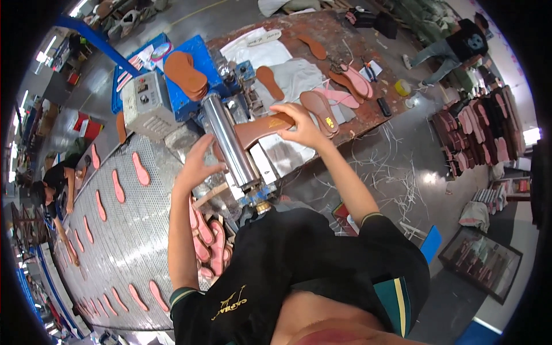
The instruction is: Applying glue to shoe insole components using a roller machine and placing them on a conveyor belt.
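Observation:
A brown shoe insole (261, 130) lies flat with one end against the steel roller (228, 141) of a blue machine. Its other end is pinched by my right hand (300, 125), thumb below and fingers on top. On the roller's left side, a small brown edge (218, 151) shows, apparently the same insole coming through. Beside it is my left hand (197, 165), with thumb and fingers apart and nothing in its grasp. A stack of brown insoles (185, 75) rests on the blue machine housing (202, 57) behind the roller.
Pink insoles (140, 168) are spread over a metal mesh conveyor (115, 230) at left, where another person (54, 190) reaches in. More pink insoles (215, 247) pile below my left forearm. A grey control box (150, 103) borders the machine. Loose insoles and pliers (371, 72) lie on the worn table (362, 118).

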`<state>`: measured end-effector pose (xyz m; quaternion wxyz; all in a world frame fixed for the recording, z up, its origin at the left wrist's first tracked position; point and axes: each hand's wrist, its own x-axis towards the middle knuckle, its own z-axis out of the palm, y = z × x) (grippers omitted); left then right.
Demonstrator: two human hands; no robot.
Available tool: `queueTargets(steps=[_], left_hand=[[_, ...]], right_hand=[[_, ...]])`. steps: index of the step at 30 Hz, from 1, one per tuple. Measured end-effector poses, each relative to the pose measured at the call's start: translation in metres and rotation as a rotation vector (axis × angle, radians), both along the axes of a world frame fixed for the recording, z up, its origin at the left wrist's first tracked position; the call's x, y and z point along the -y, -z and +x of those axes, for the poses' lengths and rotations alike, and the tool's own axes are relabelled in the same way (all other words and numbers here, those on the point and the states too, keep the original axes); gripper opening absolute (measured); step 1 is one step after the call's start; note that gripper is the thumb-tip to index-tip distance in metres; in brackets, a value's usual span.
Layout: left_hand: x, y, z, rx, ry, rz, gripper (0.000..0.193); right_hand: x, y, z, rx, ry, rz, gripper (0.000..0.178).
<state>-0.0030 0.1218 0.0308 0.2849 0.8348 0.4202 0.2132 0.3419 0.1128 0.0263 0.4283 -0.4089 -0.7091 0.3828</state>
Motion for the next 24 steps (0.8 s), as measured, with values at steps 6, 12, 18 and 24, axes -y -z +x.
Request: queueTargets(steps=[6,12,18,24], left_hand=[[0.019,-0.021,0.006,-0.081,-0.113,0.102,0.076],[0.027,-0.009,-0.028,-0.307,-0.23,0.271,0.073],[0.052,0.022,-0.085,-0.224,-0.371,0.161,0.071],[0.159,0.093,-0.119,0.923,-0.612,-0.708,0.066]], right_hand=[[0.05,0.105,-0.003,-0.244,0.374,-0.181,0.026],[0.138,0.22,0.007,0.118,0.239,-0.448,0.016],[0.166,0.287,0.034,0.378,0.03,-0.508,0.012],[0.17,0.341,0.077,0.454,0.03,-0.833,0.01]])
